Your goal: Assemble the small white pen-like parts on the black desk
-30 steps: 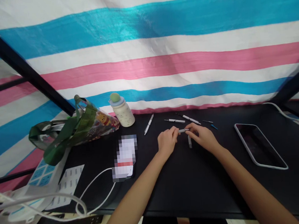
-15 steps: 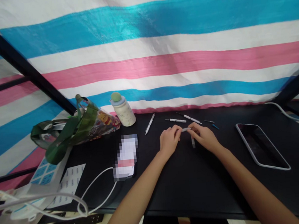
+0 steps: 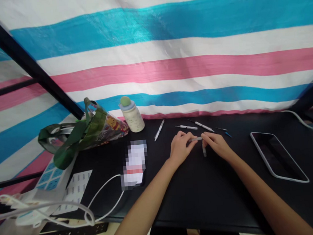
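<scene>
My left hand and my right hand meet over the black table. A short pale pen barrel is pinched between the fingertips of both, lying roughly level; its ends are partly hidden by the fingers. Just under my right fingers is a small grey, clear-looking piece, its upper end covered. Beyond the hands lie a white pen part with a dark thin tip and a second one. To their right are a thin dark refill and a small blue piece.
A whole white pen lies left of the parts. Farther left are a phone on a white cable, a bottle, a green bag, a printed sheet and a power strip. Another phone lies right.
The view has shifted slightly, moving everything a little right and down. My left fingers have changed their hold on the barrel; both hands stay close together.
</scene>
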A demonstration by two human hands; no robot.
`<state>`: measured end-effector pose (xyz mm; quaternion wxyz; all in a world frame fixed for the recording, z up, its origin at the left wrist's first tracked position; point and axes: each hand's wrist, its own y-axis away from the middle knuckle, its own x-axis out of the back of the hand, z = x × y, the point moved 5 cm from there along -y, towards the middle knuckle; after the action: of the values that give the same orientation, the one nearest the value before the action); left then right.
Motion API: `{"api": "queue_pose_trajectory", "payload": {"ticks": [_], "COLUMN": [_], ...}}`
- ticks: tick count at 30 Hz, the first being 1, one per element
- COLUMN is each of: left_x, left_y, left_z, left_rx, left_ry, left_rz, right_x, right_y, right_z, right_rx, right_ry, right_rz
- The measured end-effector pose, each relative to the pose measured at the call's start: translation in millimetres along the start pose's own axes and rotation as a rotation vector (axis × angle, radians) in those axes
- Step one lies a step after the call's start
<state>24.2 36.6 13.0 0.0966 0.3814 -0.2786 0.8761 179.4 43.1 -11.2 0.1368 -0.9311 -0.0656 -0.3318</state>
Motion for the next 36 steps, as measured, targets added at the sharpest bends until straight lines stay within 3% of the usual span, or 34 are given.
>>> {"api": "queue_pose_trajectory", "payload": {"ticks": [10, 17, 22, 29, 36], "left_x": [0.6, -1.4, -4.1, -10.1, -11.0], "left_y": [2.7, 2.2, 2.5, 4.5, 4.8], "left_z": [6.7, 7.5, 4.0, -0.2, -0.3], "left_rx": [-0.068, 0.003, 0.070, 0.063, 0.072], "left_ry": [-0.131, -0.165, -0.147, -0.220, -0.229], "left_rz": [0.012, -0.054, -0.084, -0.120, -0.125], "right_x": [-3.1, -0.9, 2.0, -4.0, -4.0], "right_y": [0.1, 2.8, 7.1, 6.8, 7.0], "right_z": [4.9, -2.0, -9.6, -10.7, -9.4], "right_rx": [-0.090, -0.087, -0.059, -0.009, 0.041], "right_ry": [0.096, 0.160, 0.357, 0.472, 0.531], "right_rz": [0.015, 0.040, 0.097, -0.003, -0.001]}}
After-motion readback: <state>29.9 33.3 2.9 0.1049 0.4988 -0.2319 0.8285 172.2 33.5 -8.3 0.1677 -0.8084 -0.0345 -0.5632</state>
